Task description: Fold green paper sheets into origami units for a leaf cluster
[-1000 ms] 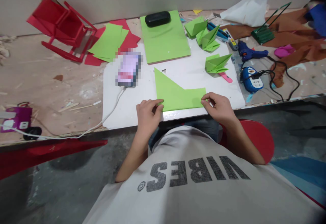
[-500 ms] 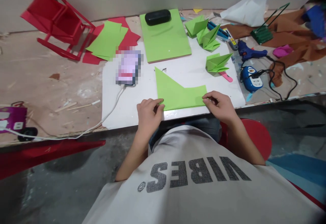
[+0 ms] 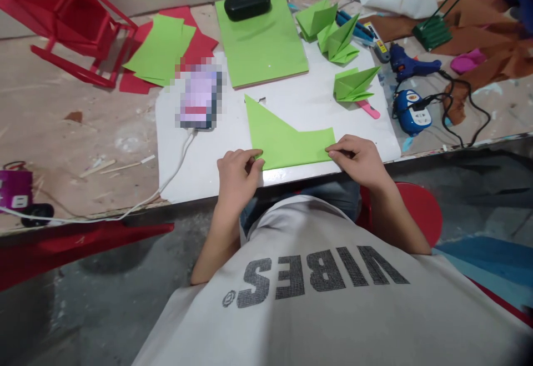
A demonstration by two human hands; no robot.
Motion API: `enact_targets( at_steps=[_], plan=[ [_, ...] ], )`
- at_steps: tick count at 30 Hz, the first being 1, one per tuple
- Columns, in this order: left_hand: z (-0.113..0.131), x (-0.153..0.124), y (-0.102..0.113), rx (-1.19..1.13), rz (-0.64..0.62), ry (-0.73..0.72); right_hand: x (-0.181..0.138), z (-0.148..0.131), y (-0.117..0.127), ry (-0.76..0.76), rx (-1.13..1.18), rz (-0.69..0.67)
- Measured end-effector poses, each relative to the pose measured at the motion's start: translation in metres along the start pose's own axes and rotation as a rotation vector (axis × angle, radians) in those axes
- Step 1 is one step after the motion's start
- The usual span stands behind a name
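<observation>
Left hand (image 3: 238,178) and right hand (image 3: 358,159) are both pinched on the green paper (image 3: 278,138), thumb close to forefinger: the left at its lower left corner, the right on its right edge. How firmly either grips cannot be told. The paper lies flat between them near the front edge of a white board (image 3: 200,174), its tall point away from the body on the left and its lower, squarer part on the right.

Little has changed over the last second. Everything on the table (image 3: 54,116) sits slightly higher in view, so the head seems to have tipped, while the hands keep their places and the paper its outline. No new crease shows; as I judge it, the sheet is being steadied and the folding is no further along.

Beyond the right hand stand three folded green shapes (image 3: 353,86), the nearest on a pink-handled tool (image 3: 369,109). A phone (image 3: 200,99), its screen blurred, lies beyond the left hand, and a black case (image 3: 247,5) rests on a green panel (image 3: 266,52) farther back.
</observation>
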State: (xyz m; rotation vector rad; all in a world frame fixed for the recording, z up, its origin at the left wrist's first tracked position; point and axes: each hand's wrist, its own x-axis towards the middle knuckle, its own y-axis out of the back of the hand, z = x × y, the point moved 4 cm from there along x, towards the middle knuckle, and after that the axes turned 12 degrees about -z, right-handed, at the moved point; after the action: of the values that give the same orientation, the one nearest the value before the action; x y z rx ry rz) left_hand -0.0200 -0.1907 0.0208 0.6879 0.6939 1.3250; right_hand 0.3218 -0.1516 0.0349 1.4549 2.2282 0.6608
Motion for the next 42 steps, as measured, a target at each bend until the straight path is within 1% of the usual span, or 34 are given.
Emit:
enact_targets(
  at_steps=[11, 19, 27, 31, 35, 37, 39, 41, 42],
  plan=[
    [0.002, -0.001, 0.001, -0.008, 0.065, -0.004, 0.001, 0.000, -0.003, 0.015, -0.046, 0.047],
    [-0.001, -0.002, 0.000, 0.019, 0.062, 0.023, 0.002, 0.002, -0.004, -0.003, -0.062, 0.030],
    [0.000, -0.003, -0.003, 0.023, 0.104, 0.013, 0.003, 0.000, -0.002, -0.011, -0.023, 0.033],
    [0.002, -0.002, -0.004, 0.018, 0.111, 0.021, 0.004, 0.003, 0.001, -0.032, 0.003, -0.001],
    [0.004, -0.002, -0.005, 0.018, 0.112, 0.026, 0.004, 0.002, 0.004, -0.012, 0.024, -0.014],
    [0.005, -0.003, -0.005, 0.043, 0.125, 0.029, 0.004, 0.002, 0.005, -0.011, 0.030, -0.024],
    [0.009, -0.005, -0.005, 0.118, 0.164, 0.024, 0.004, 0.002, 0.004, -0.018, 0.032, -0.038],
    [0.020, -0.007, -0.006, 0.222, 0.217, -0.032, 0.004, 0.003, 0.004, -0.015, 0.030, -0.037],
    [0.029, -0.007, -0.007, 0.265, 0.222, -0.092, 0.004, 0.003, 0.003, -0.010, 0.029, -0.032]
  ],
)
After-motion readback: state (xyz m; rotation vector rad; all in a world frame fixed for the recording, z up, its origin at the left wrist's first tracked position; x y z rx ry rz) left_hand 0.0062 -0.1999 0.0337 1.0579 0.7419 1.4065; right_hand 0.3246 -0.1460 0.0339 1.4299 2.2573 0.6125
